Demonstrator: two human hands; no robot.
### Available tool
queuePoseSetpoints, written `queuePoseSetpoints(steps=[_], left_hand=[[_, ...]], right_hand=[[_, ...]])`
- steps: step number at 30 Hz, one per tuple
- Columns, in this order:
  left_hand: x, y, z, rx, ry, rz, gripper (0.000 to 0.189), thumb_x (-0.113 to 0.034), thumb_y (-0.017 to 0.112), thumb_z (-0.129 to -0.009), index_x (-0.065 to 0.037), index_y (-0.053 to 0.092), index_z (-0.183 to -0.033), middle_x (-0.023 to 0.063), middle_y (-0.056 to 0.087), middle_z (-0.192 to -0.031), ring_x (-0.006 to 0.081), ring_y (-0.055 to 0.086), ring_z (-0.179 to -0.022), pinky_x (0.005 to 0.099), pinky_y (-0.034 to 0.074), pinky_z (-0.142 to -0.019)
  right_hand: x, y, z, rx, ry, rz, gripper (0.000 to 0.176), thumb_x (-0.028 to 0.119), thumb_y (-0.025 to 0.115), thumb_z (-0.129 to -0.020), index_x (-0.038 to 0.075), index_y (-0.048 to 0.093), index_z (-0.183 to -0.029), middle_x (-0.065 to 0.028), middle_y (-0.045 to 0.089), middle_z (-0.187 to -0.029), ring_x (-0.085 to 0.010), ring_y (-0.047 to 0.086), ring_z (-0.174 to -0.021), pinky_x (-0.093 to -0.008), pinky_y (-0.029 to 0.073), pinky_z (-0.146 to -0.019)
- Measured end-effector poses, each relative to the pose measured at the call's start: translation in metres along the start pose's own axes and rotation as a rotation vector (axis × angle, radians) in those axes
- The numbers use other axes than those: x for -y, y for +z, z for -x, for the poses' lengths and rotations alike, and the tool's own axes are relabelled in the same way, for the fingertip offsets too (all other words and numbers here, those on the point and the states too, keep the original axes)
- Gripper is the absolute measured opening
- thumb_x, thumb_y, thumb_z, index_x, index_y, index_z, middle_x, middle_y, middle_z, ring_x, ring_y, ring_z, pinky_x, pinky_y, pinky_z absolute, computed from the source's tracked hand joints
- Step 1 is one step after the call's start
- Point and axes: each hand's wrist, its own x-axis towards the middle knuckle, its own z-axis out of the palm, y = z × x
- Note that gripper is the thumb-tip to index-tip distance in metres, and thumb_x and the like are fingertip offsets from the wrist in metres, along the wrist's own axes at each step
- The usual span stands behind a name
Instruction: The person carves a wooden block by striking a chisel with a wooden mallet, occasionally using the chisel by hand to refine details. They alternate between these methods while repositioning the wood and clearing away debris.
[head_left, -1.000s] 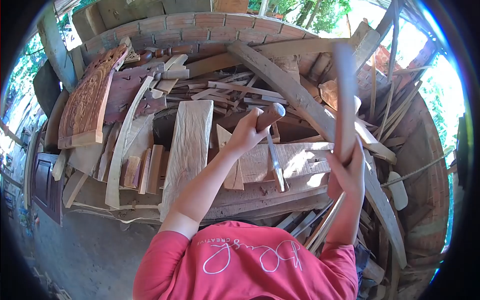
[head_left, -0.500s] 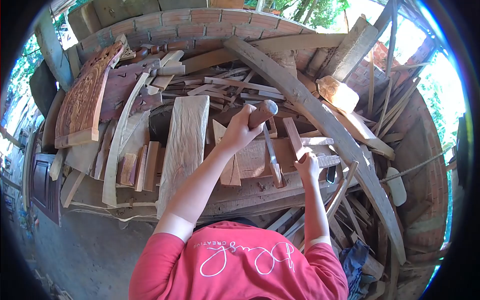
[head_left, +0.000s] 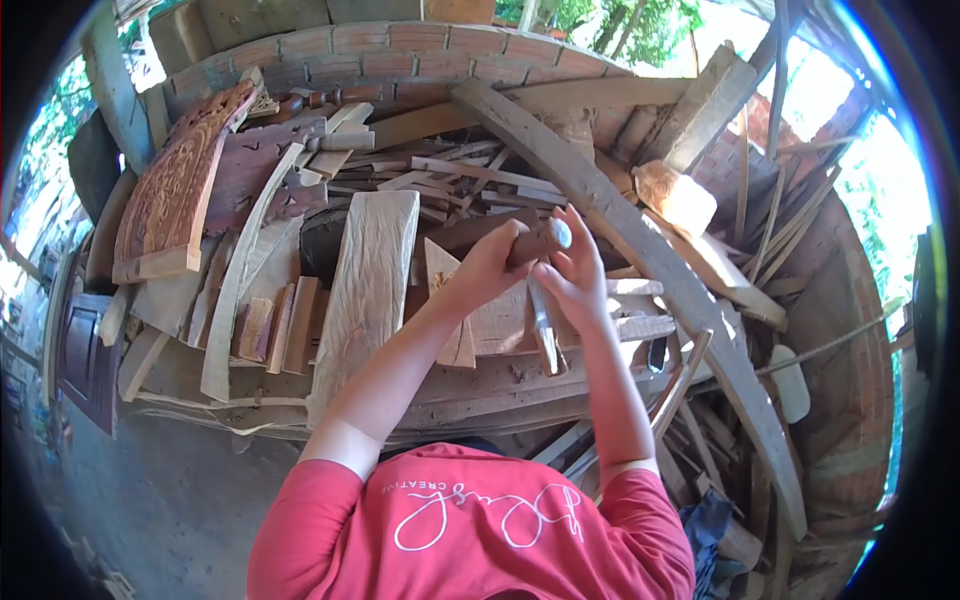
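My left hand point(head_left: 488, 268) is closed around the thick wooden handle of a chisel point(head_left: 543, 330). The handle's rounded butt points up toward me, and the metal blade runs down to the front edge of a wooden block point(head_left: 500, 325) on the bench. My right hand point(head_left: 580, 265) is right beside the handle's butt, thumb and fingers apart around its side. A dark brown strip of wood point(head_left: 492, 228) shows behind my left hand, its right end hidden by the hands. Left of the block stands a pale pointed wedge of wood point(head_left: 452, 320).
A wide pale plank point(head_left: 370, 280) leans on the bench to the left. Further left are a carved panel point(head_left: 175, 190) and a curved strip point(head_left: 245, 270). A long beam point(head_left: 640, 220) slants across the right, and scrap sticks point(head_left: 470, 180) lie behind, before a brick wall point(head_left: 400, 45).
My right hand has moved up and left to the chisel handle; the wood strip it held upright no longer shows there. My left hand has shifted slightly down, still gripping the chisel.
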Motion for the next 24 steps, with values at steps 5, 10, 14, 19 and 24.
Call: queuePoseSetpoints(steps=[5, 10, 14, 19, 24], left_hand=[[0.018, 0.003, 0.035, -0.358, -0.099, -0.372, 0.083, -0.030, 0.079, -0.057, -0.001, 0.036, -0.123, 0.0188, 0.046, -0.114, 0.0349, 0.044, -0.106, 0.0433, 0.036, -0.091], [0.041, 0.026, 0.107, -0.298, -0.684, -0.542, 0.111, -0.040, 0.078, -0.058, 0.002, 0.010, -0.135, 0.0223, 0.028, -0.133, 0.0330, 0.029, -0.124, 0.0449, 0.026, -0.101], [0.049, 0.030, 0.114, -0.189, -0.810, -0.549, 0.112, -0.041, 0.073, -0.062, 0.001, 0.001, -0.137, 0.0209, 0.014, -0.142, 0.0312, 0.014, -0.133, 0.0457, 0.016, -0.107], [0.053, 0.031, 0.116, -0.220, -0.781, -0.502, 0.104, -0.029, 0.070, -0.062, 0.003, 0.004, -0.136, 0.0212, 0.019, -0.140, 0.0322, 0.017, -0.132, 0.0460, 0.016, -0.106], [0.050, 0.029, 0.114, -0.232, -0.749, -0.501, 0.100, -0.025, 0.068, -0.062, 0.006, 0.007, -0.135, 0.0246, 0.021, -0.138, 0.0348, 0.019, -0.131, 0.0453, 0.017, -0.106]], right_hand=[[-0.002, 0.043, -0.027, -0.110, -0.070, -0.367, 0.043, 0.003, 0.062, -0.079, -0.002, 0.045, -0.118, -0.0156, 0.059, -0.106, -0.0202, 0.055, -0.102, -0.0285, 0.043, -0.088], [-0.013, 0.052, -0.026, -0.165, -0.149, -0.302, 0.006, -0.002, 0.049, -0.079, 0.003, 0.047, -0.076, -0.0076, 0.055, -0.067, -0.0149, 0.052, -0.062, -0.0298, 0.045, -0.066], [-0.013, 0.060, -0.030, -0.204, -0.157, -0.603, 0.018, -0.010, 0.048, -0.076, 0.005, 0.040, -0.069, -0.0063, 0.050, -0.061, -0.0144, 0.050, -0.055, -0.0265, 0.042, -0.053], [-0.016, 0.058, -0.027, 0.090, -0.194, -0.539, 0.022, -0.013, 0.049, -0.070, 0.006, 0.039, -0.070, -0.0065, 0.050, -0.061, -0.0140, 0.048, -0.054, -0.0260, 0.040, -0.051], [-0.013, 0.060, -0.031, 0.168, -0.178, -0.556, 0.023, -0.013, 0.049, -0.067, 0.006, 0.039, -0.072, -0.0063, 0.049, -0.061, -0.0139, 0.047, -0.054, -0.0256, 0.038, -0.050]])
